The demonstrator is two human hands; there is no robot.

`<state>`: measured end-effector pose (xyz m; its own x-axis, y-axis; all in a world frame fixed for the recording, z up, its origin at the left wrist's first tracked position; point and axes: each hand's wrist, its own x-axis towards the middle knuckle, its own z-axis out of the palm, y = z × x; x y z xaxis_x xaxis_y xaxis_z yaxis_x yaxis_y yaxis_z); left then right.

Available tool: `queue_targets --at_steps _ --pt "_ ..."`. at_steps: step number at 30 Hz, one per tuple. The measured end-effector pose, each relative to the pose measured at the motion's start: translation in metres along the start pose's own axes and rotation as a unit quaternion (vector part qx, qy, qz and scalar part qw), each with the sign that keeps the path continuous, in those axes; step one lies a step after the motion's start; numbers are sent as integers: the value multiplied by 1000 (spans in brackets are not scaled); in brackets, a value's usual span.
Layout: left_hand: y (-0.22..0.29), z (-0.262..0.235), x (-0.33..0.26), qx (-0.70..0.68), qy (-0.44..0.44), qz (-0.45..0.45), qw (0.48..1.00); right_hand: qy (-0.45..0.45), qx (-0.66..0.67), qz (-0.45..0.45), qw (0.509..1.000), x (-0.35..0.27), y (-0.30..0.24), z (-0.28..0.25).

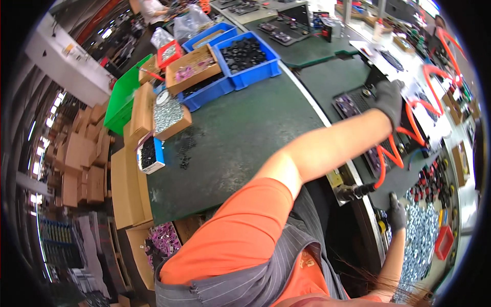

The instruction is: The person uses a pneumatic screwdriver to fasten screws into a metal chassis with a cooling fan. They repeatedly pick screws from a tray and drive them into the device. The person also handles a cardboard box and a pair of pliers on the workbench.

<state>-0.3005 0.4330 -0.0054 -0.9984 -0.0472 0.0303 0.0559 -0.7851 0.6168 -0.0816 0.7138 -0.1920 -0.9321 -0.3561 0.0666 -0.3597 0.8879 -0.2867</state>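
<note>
Two blue bins (245,64), cardboard boxes (192,69)

Orange short-sleeved shirt, grey pinstriped apron, dark gloves (both hands).

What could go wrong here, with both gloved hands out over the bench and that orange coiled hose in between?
1. The left hand reaches across the orange coiled hose; the forearm may snag a loop and drag it over the dark tray of purple parts.
2. The right hand rests at the pile of small silver parts near the bench edge; a sweep could likely scatter some.
</note>
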Motion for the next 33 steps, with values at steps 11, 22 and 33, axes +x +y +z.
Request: queue_targets --at_steps 11,22,33 --pt "241 -154 -88 736 -195 77 644 -126 296 393 862 -38 17 -65" --pt "518 -360 -90 867 392 -82 297 123 157 386 901 -21 23 -43" --pt "511 -368 -71 878 366 -195 240 112 72 410 902 -27 16 -50"
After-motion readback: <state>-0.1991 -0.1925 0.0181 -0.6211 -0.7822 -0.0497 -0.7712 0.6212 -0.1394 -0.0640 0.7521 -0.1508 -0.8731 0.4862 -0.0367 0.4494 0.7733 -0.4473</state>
